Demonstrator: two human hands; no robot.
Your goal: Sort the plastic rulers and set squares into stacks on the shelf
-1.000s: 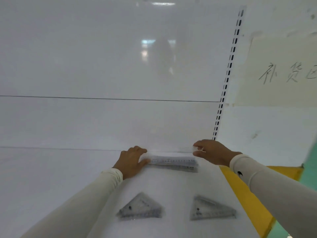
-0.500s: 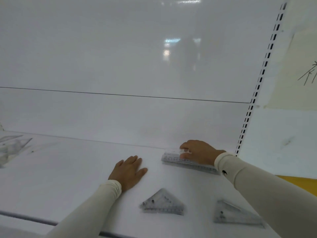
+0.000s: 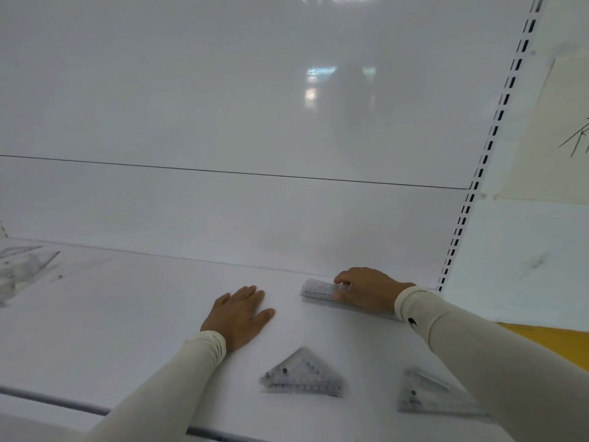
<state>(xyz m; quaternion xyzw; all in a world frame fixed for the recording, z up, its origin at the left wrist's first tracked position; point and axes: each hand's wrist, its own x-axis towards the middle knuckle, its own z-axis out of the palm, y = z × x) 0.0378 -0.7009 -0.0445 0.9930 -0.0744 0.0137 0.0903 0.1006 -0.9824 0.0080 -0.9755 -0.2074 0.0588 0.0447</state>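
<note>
A loose pile of clear rulers and set squares is seen at the far left of the white shelf. The left hand is laid flat on the shelf, its fingers straight and nothing held. Near the front edge, one clear set square is lying flat, and a second set square is lying to its right, apart from it. At the back, a stack of clear rulers is held down by the right hand, its fingers curled over the stack.
</note>
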